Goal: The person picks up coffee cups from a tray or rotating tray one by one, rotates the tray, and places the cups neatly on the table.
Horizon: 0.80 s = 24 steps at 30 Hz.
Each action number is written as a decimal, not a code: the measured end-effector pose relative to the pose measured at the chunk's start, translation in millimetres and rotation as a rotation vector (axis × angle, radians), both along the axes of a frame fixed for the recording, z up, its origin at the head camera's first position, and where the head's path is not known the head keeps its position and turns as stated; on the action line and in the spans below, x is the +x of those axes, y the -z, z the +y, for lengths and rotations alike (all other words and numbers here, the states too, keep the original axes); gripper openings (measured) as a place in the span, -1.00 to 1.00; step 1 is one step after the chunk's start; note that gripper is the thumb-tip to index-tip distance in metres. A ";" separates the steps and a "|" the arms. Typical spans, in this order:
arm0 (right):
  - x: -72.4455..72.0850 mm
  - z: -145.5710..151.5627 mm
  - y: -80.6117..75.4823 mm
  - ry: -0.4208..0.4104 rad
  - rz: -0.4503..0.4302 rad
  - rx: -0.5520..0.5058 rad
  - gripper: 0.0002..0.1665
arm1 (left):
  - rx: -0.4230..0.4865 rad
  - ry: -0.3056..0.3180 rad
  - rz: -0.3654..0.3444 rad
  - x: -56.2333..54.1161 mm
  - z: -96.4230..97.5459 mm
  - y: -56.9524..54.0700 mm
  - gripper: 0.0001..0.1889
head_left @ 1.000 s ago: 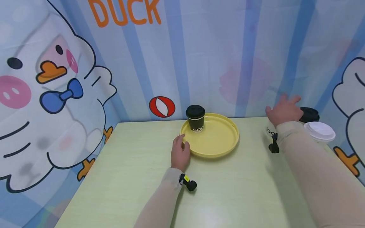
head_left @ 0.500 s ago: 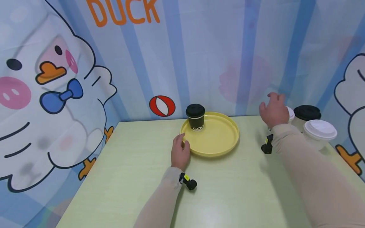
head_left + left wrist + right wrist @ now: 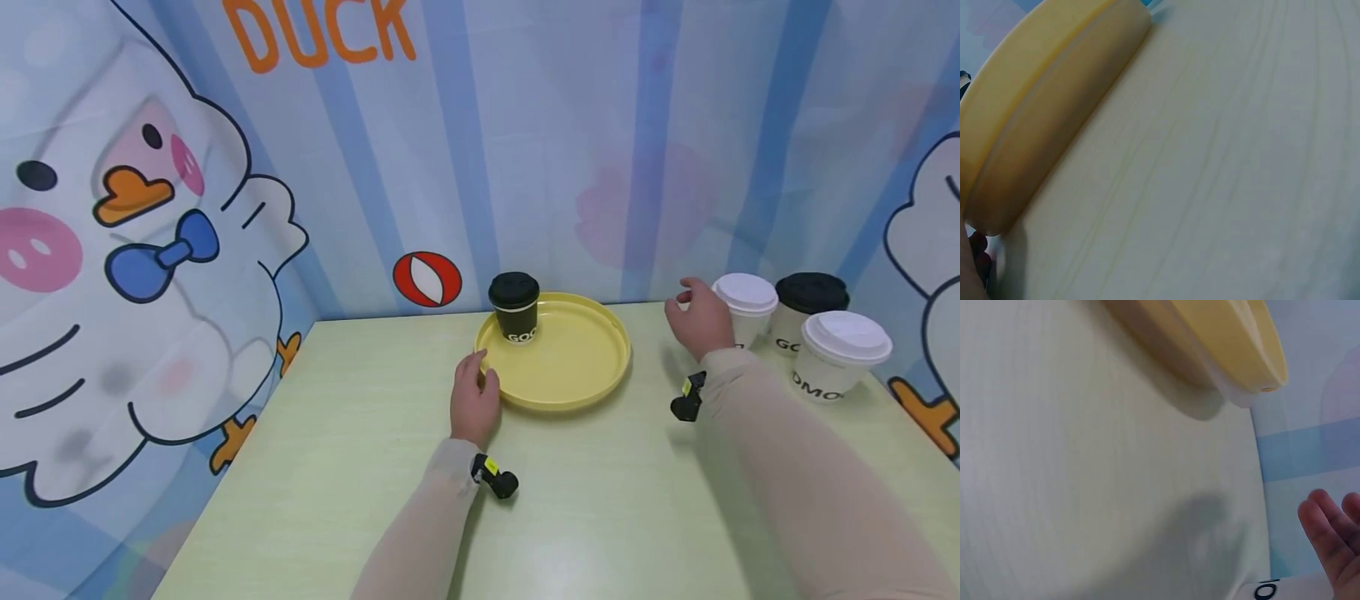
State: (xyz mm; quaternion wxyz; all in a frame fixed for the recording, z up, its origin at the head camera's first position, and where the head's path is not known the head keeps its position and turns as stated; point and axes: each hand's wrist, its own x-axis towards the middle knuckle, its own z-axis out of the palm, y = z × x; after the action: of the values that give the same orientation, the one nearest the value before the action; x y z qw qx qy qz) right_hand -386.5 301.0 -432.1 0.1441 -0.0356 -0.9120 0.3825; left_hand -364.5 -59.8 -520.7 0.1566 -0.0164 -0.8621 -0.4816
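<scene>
A round yellow plate (image 3: 562, 379) with a raised rim lies toward the back of the table. On its left part stands a small black paper cup (image 3: 517, 321) with a black lid and white lettering. My left hand (image 3: 475, 408) rests against the plate's left rim, fingers relaxed and the thumb apart from them. In the left wrist view the plate's side (image 3: 1054, 119) fills the upper left, and a bit of the hand shows at the lower left corner. My right hand (image 3: 701, 319) holds nothing; it hovers just left of a white-lidded cup (image 3: 745, 304), partly covering it.
Behind the right forearm stand a black-lidded cup (image 3: 810, 304) and another white-lidded cup (image 3: 840, 358) with dark lettering. A printed cloth backdrop (image 3: 525, 150) with cartoon ducks rises behind the table (image 3: 585, 500).
My right hand has moved left and down from above the cups at the right, uncovering them. The left hand, plate and black paper cup have stayed in place.
</scene>
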 end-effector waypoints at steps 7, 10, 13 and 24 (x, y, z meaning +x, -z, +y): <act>-2.3 -7.2 24.0 -0.146 -0.167 -0.313 -0.21 | 0.004 -0.007 -0.013 -0.4 0.0 0.2 -0.54; -3.2 -13.4 31.3 -0.187 -0.255 -0.516 -0.18 | -0.001 -0.007 -0.010 0.0 -0.5 0.6 -0.55; -4.3 -18.3 39.1 -0.214 -0.316 -0.669 -0.15 | -0.001 -0.009 -0.011 0.4 -1.1 0.9 -0.54; -0.2 -25.5 55.1 -0.307 -0.341 -0.819 -0.07 | 0.014 -0.012 -0.049 0.8 0.4 0.6 -0.53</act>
State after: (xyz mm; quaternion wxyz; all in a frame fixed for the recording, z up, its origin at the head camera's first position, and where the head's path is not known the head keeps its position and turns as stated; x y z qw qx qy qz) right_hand -386.7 275.5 -487.2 -0.0920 -0.0165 -0.6914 0.7164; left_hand -363.7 -59.3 -521.3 0.1384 0.0015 -0.8625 -0.4867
